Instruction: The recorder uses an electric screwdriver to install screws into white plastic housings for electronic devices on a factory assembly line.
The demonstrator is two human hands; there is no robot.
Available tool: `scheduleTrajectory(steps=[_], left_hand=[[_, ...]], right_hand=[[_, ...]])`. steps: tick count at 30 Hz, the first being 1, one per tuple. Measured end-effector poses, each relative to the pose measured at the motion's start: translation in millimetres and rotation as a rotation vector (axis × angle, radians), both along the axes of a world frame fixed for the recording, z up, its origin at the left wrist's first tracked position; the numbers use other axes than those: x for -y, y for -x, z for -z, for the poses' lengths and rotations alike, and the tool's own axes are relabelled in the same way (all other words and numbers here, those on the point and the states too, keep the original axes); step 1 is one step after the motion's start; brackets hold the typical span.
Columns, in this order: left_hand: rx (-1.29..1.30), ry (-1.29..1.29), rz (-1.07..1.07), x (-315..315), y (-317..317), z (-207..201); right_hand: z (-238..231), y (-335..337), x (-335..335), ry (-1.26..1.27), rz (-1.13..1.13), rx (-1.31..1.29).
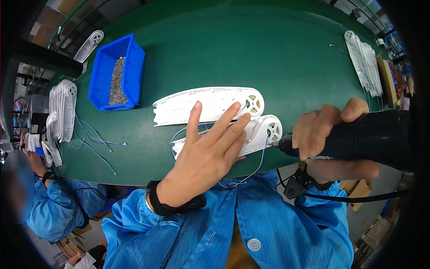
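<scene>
**Left hand spread over the white shells, right hand wrapped round a driver**

At far left we see a co-worker's blue sleeve (49,208), and above it a stack of white shells (62,110) on the green table (192,49); we take it to be set at the side to leave the middle free. Next comes a blue bin (137,60) of small metal screws (118,83), probably placed there for easy picking.

In the middle, our left hand (206,154) lies palm down with fingers spread, grasping nothing, across the near shell (263,130) and partly over the far shell (206,110); we judge that it steadies them. Our right hand (317,130) is wrapped round a black power driver (371,134), held almost level, its tip just beside the near shell's rounded end; we cannot tell whether they touch. At far right, more white shells (363,65) lie fanned.

The near shell sits at the table's front, close to our body, largely covered by the hand. It looks white, long and narrow, from a ragged left end to a spoked round opening at right. Thin blue and white wires (263,158) trail over the table edge.
</scene>
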State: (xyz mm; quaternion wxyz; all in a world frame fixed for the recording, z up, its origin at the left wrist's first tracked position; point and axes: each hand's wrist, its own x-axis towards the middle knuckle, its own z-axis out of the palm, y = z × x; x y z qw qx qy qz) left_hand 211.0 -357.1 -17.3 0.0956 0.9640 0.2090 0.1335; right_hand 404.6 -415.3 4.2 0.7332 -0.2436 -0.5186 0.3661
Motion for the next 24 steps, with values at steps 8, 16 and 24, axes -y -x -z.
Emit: scheduleTrajectory(steps=[8, 16, 24], left_hand=[[-0.008, 0.0, -0.002, -0.5, -4.1, -1.9], [-0.002, 0.022, 0.016, 1.0, -1.3, 0.7], [-0.015, 0.038, 0.08, -2.3, 5.2, 1.6]], right_hand=[[4.8, 0.1, -1.7, -0.026, -0.035, -0.011], [7.7, 5.6, -4.6, 0.009, -0.002, -0.026], [-30.8, -32.7, -22.2, 0.165, -0.215, 0.246]])
